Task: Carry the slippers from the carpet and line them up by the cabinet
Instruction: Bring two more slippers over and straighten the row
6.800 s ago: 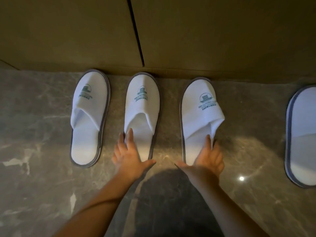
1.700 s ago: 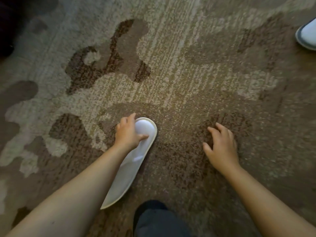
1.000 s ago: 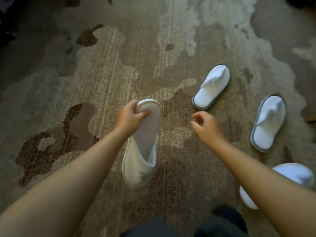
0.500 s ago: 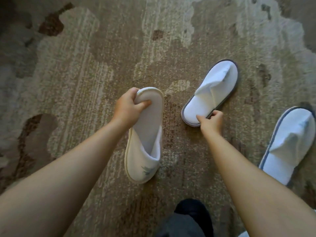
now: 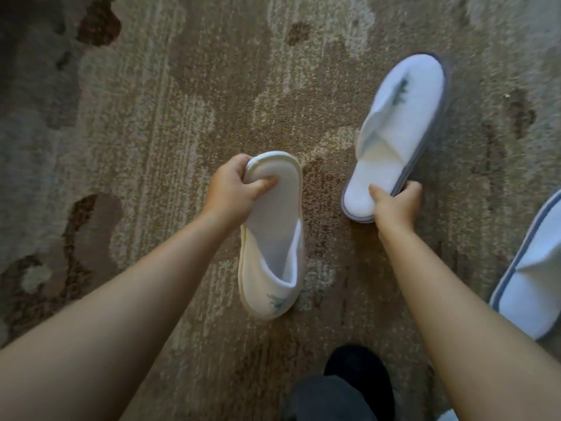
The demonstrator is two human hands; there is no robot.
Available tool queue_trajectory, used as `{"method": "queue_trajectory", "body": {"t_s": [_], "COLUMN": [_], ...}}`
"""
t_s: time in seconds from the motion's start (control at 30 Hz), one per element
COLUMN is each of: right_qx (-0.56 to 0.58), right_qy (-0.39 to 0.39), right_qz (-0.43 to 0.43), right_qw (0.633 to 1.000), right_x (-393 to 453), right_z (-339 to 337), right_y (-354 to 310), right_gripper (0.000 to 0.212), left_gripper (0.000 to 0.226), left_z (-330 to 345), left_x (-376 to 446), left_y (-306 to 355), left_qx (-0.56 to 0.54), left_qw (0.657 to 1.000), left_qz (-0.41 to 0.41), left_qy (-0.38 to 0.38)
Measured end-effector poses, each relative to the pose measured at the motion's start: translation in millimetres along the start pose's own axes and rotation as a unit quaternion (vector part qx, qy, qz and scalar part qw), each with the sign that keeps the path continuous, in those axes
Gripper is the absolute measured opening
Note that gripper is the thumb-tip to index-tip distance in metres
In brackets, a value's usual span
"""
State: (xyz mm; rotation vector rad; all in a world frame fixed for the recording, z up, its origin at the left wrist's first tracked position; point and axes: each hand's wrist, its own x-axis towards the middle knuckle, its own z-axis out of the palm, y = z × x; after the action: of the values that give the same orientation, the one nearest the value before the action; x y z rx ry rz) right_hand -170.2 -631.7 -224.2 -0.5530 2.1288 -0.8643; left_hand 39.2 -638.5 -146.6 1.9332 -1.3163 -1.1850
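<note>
Left hand (image 5: 232, 189) grips the heel of a white terry slipper with cream edging (image 5: 273, 238), thumb inside on the insole; slipper hangs toe-down over the brown-and-beige patterned carpet (image 5: 151, 117). Right hand (image 5: 394, 205) pinches the heel of a second white slipper with grey-blue sole trim (image 5: 397, 132), thumb on the insole, fingers curled under (can't tell if it's off the carpet). Third white slipper (image 5: 534, 284) lies on the carpet at the right edge, near the right forearm. Dark shoe toe (image 5: 358, 372) at bottom.
</note>
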Motion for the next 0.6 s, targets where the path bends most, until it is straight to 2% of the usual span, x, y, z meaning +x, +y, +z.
{"method": "queue_trajectory", "body": {"t_s": [0.13, 0.27, 0.37, 0.6], "right_qx": [0.038, 0.059, 0.071, 0.111], "right_qy": [-0.031, -0.054, -0.068, -0.055], "right_qz": [-0.043, -0.056, -0.04, -0.043], "right_qw": [0.998, 0.995, 0.994, 0.991], "right_x": [-59, -128, -173, -246], "right_z": [-27, -95, -163, -309], "right_y": [-30, -90, -166, -341], "right_gripper": [0.036, 0.032, 0.032, 0.029], "left_gripper": [0.029, 0.028, 0.027, 0.026], "left_z": [-39, -82, -116, -173], "left_x": [-38, -90, -125, -185], "left_y": [37, 109, 201, 416], "left_qx": [-0.02, -0.055, -0.051, -0.014], "left_qw": [1.0, 0.997, 0.997, 0.998], "left_qz": [0.008, -0.04, -0.043, 0.039], "left_qy": [0.005, 0.04, 0.045, 0.037]}}
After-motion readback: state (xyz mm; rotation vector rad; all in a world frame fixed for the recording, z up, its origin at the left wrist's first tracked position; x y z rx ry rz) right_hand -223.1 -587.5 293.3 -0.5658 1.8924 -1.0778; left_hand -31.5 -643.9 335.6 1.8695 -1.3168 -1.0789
